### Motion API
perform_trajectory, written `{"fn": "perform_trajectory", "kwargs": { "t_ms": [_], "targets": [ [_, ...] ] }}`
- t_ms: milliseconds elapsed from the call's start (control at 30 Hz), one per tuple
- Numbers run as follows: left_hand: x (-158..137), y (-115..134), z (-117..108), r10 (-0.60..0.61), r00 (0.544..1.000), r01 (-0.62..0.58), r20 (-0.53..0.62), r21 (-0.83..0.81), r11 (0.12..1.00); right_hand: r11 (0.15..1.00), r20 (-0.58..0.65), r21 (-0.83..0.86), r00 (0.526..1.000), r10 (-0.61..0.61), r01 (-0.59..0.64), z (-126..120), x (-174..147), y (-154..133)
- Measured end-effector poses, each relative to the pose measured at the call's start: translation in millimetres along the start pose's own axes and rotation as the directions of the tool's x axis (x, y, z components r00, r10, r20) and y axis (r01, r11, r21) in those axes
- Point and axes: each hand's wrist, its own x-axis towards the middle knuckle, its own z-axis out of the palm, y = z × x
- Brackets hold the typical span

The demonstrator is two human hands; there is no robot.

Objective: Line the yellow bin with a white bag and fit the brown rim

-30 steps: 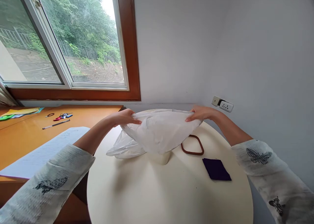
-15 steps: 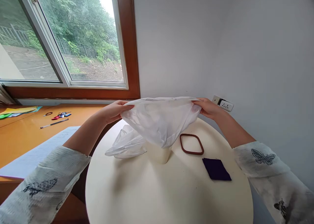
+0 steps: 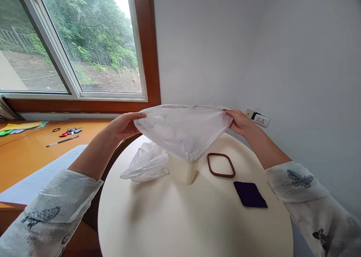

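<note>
A translucent white plastic bag (image 3: 183,131) is stretched wide between my two hands above the round table. My left hand (image 3: 124,125) pinches its left edge, and my right hand (image 3: 238,121) grips the right edge. Below the bag's sagging middle stands a cream ribbed bin (image 3: 184,171); the bag hides its top, so I cannot tell whether any of the bag is inside. Another crumpled white plastic bag (image 3: 146,163) lies on the table, left of the bin.
On the round cream table (image 3: 169,223), a brown rounded-square frame (image 3: 208,163) and a folded dark purple cloth (image 3: 250,194) lie to the right. The orange desk (image 3: 93,131) at left holds a pen (image 3: 62,141), keys (image 3: 72,132) and paper (image 3: 47,174). A wall socket (image 3: 261,120) is behind.
Both hands have risen slightly, the left also shifting outward. The bag is spread wider and higher, and more of the bin shows beneath it.
</note>
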Motion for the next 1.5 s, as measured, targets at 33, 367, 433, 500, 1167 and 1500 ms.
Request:
{"fn": "perform_trajectory", "kwargs": {
  "t_ms": [33,367,433,500,1167,1500],
  "targets": [
    [1,-2,1,0.003,1.0,-0.003,-0.006,-0.004,1.0,1.0,0.004,-0.006,1.0,0.01,-0.01,0,0,0],
    [-19,-71,11,-0.19,0.982,0.183,0.019,0.198,0.963,0.905,0.121,-0.224,0.911,0.393,-0.361,-2,-13,37],
    [-26,-79,16,-0.216,0.976,0.217,-0.028,0.206,0.954,0.891,0.107,-0.282,0.911,0.399,-0.357,-6,-14,44],
    [-32,-83,19,-0.222,0.974,0.224,-0.036,0.188,0.956,0.87,0.071,-0.379,0.928,0.367,-0.315,-10,-12,51],
    [-3,-82,57,0.124,0.992,-0.117,0.039,0.676,0.727,0.41,0.174,-0.821,0.858,-0.483,0.397,80,-60,45],
    [18,-72,80,0.077,0.997,-0.076,0.0,0.204,0.976,0.352,0.365,-0.807,0.87,-0.332,0.474,107,-73,70]
  ]
}}
